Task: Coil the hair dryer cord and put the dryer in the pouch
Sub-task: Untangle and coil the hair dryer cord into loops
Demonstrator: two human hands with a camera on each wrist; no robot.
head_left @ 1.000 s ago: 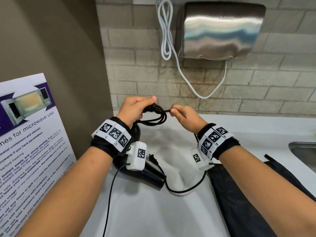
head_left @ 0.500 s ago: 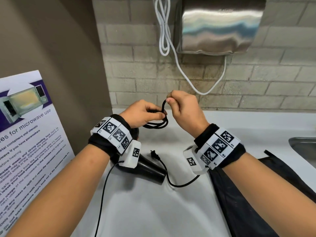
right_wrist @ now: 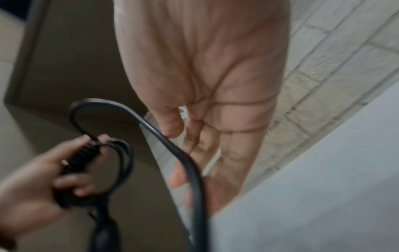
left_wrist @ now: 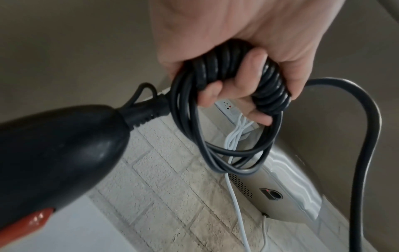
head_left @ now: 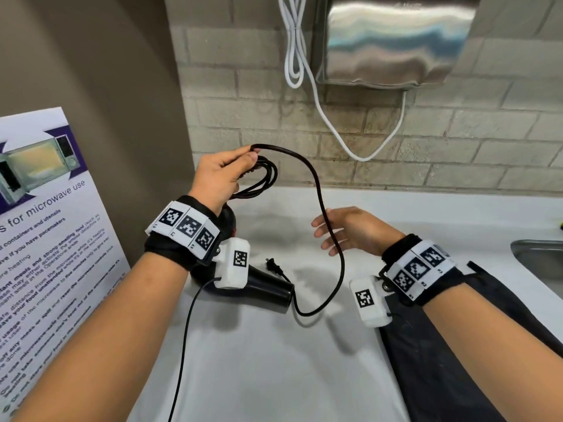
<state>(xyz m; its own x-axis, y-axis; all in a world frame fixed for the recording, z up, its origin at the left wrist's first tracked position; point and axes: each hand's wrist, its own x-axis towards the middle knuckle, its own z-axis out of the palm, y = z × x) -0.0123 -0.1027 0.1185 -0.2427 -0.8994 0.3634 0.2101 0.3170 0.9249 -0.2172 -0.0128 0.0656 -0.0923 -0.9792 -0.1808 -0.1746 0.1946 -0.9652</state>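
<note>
- Along the lower right of the head view, black pouch [head_left: 451, 370] flat on the white counter [head_left: 274, 376], partly under the right forearm.
- Lower centre, hair dryer [head_left: 268, 289] lying on the counter with its barrel end pointing right, mostly hidden beneath the left wrist; handle end and red switch large at the left of the left wrist view [left_wrist: 54, 162].
- Just beyond the barrel, plug [head_left: 273, 266] resting on the counter, prongs toward the upper left.
- From the plug, loose cord [head_left: 339, 254] dipping to the counter in front of the barrel, rising in front of the right palm, then arching up and left to the left fingertips.
- Right of centre, right hand [head_left: 350, 233] held above the counter, fingers straight and spread, nothing gripped; cord crossing in front of the palm [right_wrist: 194, 170], contact not clear in the blur.
- Left of centre and higher, left hand [head_left: 221, 175] closed round a bundle of coils [head_left: 262, 181], several loops hanging below the curled fingers [left_wrist: 244, 88].
- At the left edge, microwave poster [head_left: 45, 223] leaning upright.
- At the right edge, corner of a metal sink [head_left: 539, 257].
- Farthest, at the top, steel hand dryer [head_left: 393, 41] on the brick wall, white cable [head_left: 294, 56] looped beside it and sagging underneath.
</note>
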